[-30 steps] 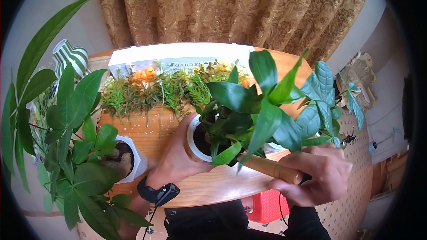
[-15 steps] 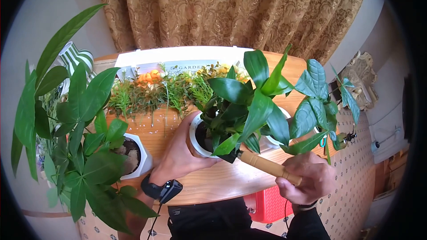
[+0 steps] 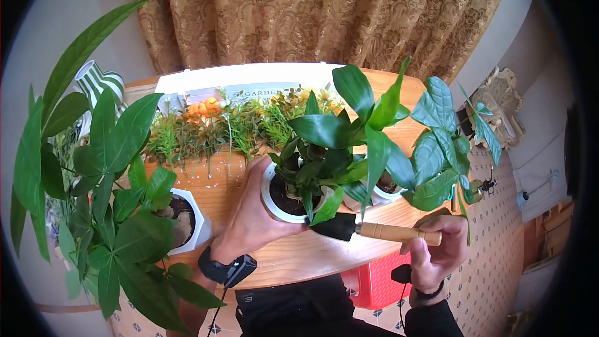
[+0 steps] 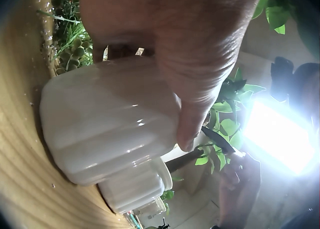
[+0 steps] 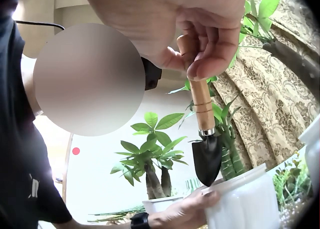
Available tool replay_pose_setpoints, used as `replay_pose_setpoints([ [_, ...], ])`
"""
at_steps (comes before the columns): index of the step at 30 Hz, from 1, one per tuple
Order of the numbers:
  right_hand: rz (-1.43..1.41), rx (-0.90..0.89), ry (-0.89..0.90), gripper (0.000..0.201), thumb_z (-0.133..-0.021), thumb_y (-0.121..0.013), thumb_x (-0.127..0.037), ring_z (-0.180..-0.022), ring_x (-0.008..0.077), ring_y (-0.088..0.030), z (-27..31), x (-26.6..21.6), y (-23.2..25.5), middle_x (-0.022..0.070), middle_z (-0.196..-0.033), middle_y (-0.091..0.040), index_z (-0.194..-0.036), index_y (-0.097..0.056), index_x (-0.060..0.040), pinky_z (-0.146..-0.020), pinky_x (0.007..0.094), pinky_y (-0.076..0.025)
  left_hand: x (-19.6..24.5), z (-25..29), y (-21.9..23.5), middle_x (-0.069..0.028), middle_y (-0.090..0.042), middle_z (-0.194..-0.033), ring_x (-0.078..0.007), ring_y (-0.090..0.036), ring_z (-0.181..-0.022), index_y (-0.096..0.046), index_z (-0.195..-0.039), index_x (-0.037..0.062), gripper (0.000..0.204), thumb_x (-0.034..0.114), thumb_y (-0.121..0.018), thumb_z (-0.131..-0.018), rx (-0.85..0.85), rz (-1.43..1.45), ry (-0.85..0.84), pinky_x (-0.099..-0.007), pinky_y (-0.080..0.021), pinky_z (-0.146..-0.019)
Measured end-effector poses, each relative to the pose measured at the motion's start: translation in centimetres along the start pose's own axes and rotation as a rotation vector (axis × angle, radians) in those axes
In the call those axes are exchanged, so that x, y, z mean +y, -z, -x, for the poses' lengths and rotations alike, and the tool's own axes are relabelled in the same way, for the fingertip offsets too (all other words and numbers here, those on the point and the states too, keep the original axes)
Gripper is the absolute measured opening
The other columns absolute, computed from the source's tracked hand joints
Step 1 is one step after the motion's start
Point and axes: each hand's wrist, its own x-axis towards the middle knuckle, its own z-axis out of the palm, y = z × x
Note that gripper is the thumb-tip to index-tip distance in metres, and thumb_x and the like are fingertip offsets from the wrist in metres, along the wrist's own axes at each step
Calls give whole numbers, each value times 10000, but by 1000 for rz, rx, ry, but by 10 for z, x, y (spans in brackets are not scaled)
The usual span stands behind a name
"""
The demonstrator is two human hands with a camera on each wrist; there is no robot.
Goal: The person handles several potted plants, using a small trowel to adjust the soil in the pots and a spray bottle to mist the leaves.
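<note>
My left hand [image 3: 249, 215] grips a white ribbed flowerpot [image 4: 110, 124] from its left side, the thumb near the rim. Dark soil [image 3: 284, 198] and a plant with broad glossy leaves [image 3: 324, 131] fill the pot, which stands on the wooden table. My right hand [image 3: 442, 253] pinches the wooden handle of a small garden trowel [image 3: 396, 232] between thumb and fingers. The trowel's black blade [image 5: 207, 159] points down at the pot's near rim in the right wrist view, and no soil shows on its visible face.
Left of the pot stands a leafy plant in a white faceted pot [image 3: 199, 228]. Another white pot [image 4: 135, 186] with a plant is on the right. Artificial greenery [image 3: 231, 131] and a white box [image 3: 249, 78] line the back. A red stool [image 3: 377, 284] is below the table edge.
The trowel has swung from a slant under the leaves to nearly level, and its blade now shows in front of the pot. My right hand has turned over; the left keeps its grip.
</note>
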Motion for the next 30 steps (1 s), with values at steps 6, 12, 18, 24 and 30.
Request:
replay_pose_setpoints([
  [6, 68, -19, 26, 334, -870, -754, -21, -812, 175, -636, 3, 4, 5, 146, -929, -638, -1090, -508, 34, -750, 291, -512, -8, -3, -3, -214, -455, -1380, -394, -445, -1336, -361, -1455, -11, 1158, 295, -1015, -550, 3, 14, -84, -475, -363, -1149],
  [12, 73, -78, -63, 311, -874, -756, -26, -928, 178, -647, 0, -3, -2, 149, -1028, -676, -1129, -615, 82, -843, 309, -512, -11, -1, -4, -221, -457, -1388, -396, -443, -1346, -363, -1452, -10, 1163, 318, -1018, -548, 8, 2, -89, -483, -362, -1155],
  [18, -121, -161, -299, 346, -893, -767, -62, -1057, 197, -645, -9, -15, -8, 131, -1115, -685, -1195, -670, 76, -946, 323, -490, -6, -3, -2, -221, -458, -1395, -400, -439, -1354, -362, -1452, -18, 1170, 336, -1018, -551, 17, -53, -108, -483, -360, -1161],
  [24, -22, -149, -158, 297, -951, -723, -90, -872, 149, -652, -9, -14, -7, 126, -1065, -659, -1171, -649, 95, -804, 293, -520, -7, -3, -3, -230, -456, -1394, -404, -434, -1358, -360, -1453, -17, 1175, 345, -1020, -550, 5, -7, -69, -485, -357, -1163],
  [30, 19, -114, 63, 287, -1025, -625, -129, -677, 133, -638, -14, -6, -14, 147, -945, -649, -1182, -520, 87, -633, 270, -521, -14, 0, -8, -224, -417, -1425, -393, -422, -1371, -325, -1468, -14, 1220, 352, -1026, -540, 3, 35, -51, -471, -354, -1165],
])
